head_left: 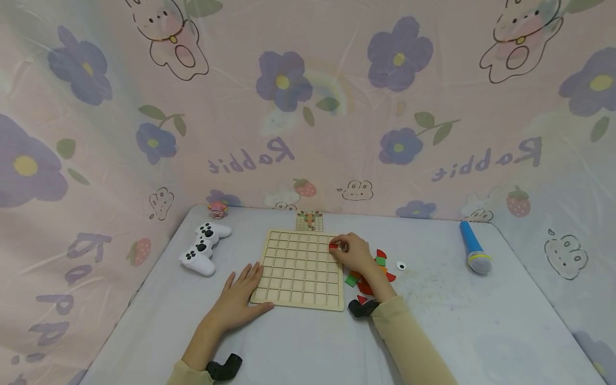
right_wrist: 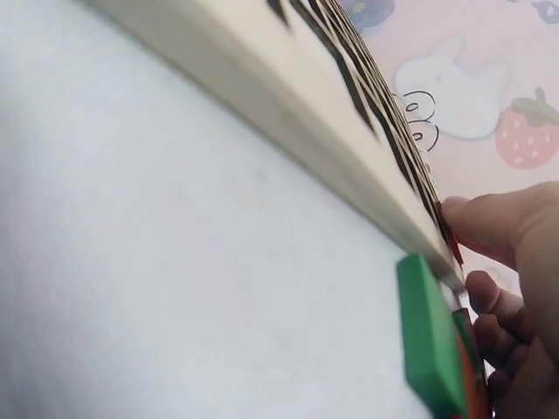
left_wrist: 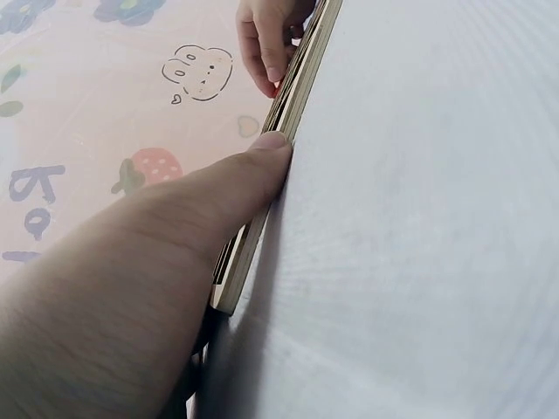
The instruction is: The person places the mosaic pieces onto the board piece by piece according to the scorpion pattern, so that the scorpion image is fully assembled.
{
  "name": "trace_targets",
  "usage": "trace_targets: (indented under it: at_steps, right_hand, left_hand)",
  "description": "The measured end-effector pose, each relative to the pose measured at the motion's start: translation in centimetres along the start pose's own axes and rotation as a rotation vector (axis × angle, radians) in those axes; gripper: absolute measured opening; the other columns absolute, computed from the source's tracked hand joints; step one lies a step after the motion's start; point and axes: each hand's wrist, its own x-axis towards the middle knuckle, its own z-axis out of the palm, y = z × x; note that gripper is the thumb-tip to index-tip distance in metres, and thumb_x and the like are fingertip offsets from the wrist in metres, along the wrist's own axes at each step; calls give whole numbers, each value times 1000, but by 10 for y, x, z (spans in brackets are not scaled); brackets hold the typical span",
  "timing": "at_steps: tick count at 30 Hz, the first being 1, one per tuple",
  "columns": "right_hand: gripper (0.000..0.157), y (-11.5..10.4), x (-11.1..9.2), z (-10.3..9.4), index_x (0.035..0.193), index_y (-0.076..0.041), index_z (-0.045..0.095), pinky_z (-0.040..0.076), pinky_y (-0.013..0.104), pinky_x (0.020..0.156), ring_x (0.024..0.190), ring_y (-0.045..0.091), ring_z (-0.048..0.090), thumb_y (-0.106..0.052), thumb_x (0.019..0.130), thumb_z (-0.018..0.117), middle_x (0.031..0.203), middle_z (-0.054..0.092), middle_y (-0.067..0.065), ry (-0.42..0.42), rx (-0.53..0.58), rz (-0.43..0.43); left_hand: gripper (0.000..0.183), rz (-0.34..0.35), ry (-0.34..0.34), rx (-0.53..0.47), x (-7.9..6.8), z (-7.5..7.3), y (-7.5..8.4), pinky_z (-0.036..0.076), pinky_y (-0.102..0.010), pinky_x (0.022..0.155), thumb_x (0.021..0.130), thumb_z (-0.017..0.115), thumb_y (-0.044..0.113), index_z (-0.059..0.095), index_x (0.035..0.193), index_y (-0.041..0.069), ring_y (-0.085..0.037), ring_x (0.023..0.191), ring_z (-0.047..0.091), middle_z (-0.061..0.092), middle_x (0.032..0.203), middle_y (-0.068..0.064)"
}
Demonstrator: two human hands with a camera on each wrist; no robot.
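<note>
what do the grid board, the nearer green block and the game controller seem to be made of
Grid board: probably bare wood, matt; pale tan, with a layered-looking edge in the left wrist view.
Nearer green block: smooth and evenly coloured, so painted wood or plastic; I can't tell which.
Game controller: likely hard plastic, smooth and white, judging by its moulded shape and black buttons.

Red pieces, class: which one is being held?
The red piece pinched by the right hand at the far right corner of the board; the other visible red pieces lie on the table, right of the board.
</note>
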Motion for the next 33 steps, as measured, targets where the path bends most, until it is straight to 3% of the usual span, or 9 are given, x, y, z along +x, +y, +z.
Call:
trace_targets:
  at_steps: [15,23,29,33]
  right_hand:
    - [25,-6,1,-2,117,-15,81,40,37,74,82,17,55,-28,96,80,92,64,4,-7,10,19]
    - [28,-3,2,-8,118,-11,80,44,32,62,78,20,54,-28,95,81,96,64,8,28,61,-3]
    - [31,3,-7,-31,124,-7,77,44,34,68,84,25,51,-22,97,79,101,63,12,38,52,12]
    - [32,20,-21,-52,126,-5,75,44,34,70,88,27,50,-20,98,78,102,63,13,75,40,56]
  left_hand:
    - [106,-4,-5,0,0,-3,1,1,-66,129,94,66,68,25,168,4,-36,164,12,20,176,-13]
    - [106,-7,-3,-1,1,-2,0,1,-66,129,94,66,69,25,168,5,-36,164,12,20,176,-12]
    - [106,-8,-3,3,0,-1,0,1,-66,129,94,66,69,25,168,5,-36,164,13,20,176,-12]
    - [106,-6,-10,3,0,-1,0,1,-65,129,94,66,69,25,168,4,-36,164,13,20,176,-12]
